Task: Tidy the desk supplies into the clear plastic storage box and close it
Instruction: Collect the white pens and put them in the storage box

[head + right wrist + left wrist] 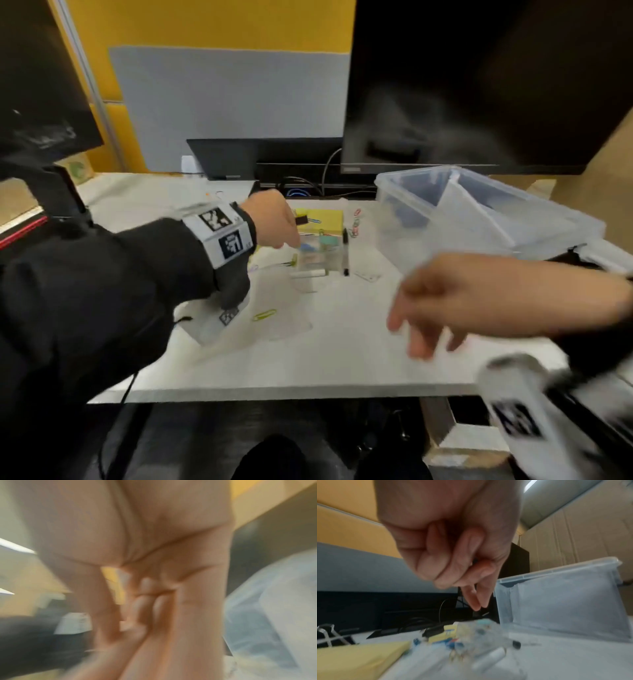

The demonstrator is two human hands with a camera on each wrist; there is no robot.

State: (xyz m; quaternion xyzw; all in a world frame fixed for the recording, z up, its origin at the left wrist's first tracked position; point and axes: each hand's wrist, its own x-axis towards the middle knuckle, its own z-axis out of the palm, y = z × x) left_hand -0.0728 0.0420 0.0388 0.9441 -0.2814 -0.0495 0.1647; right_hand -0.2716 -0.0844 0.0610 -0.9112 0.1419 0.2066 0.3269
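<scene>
Curled left hand [447, 536] above blurred supplies, beside clear storage box [565, 601].

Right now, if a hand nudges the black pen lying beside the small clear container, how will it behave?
The black pen looks slim and round, so it would probably roll. It seems rigid and light. It lies flat on the desk, so tipping seems unlikely.

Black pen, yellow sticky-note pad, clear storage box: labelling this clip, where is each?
Black pen [345, 253]: head view, mid-barrel.
Yellow sticky-note pad [330, 219]: head view, top sheet.
Clear storage box [404, 205]: head view, left wall.
</scene>
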